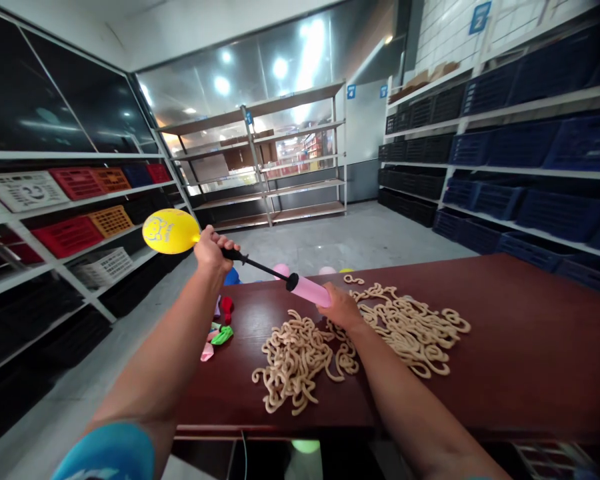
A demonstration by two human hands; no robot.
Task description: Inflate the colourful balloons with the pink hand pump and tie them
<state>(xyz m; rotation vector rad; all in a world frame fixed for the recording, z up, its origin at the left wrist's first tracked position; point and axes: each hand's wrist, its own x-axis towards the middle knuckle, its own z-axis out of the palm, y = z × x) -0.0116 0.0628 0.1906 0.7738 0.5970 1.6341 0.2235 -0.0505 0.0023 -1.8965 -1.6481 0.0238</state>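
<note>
My left hand (211,251) is closed around the neck of a partly inflated yellow balloon (171,231) and the black tip of a hand pump, held out past the table's left end. My right hand (341,308) grips the pump's pink barrel (309,291), with the black rod (260,266) pulled out between the two hands. Below them on the dark red table (520,347) lie two heaps of tan string-like loops (300,357). Several limp, uninflated balloons (220,333) in red, green and pink lie at the table's left edge.
Metal shelving with red, orange and white crates (75,233) lines the left wall. Shelves of dark blue crates (530,167) line the right wall. Bare wooden shelves (280,173) stand at the back. A few inflated balloons (327,270) lie on the grey floor beyond the table.
</note>
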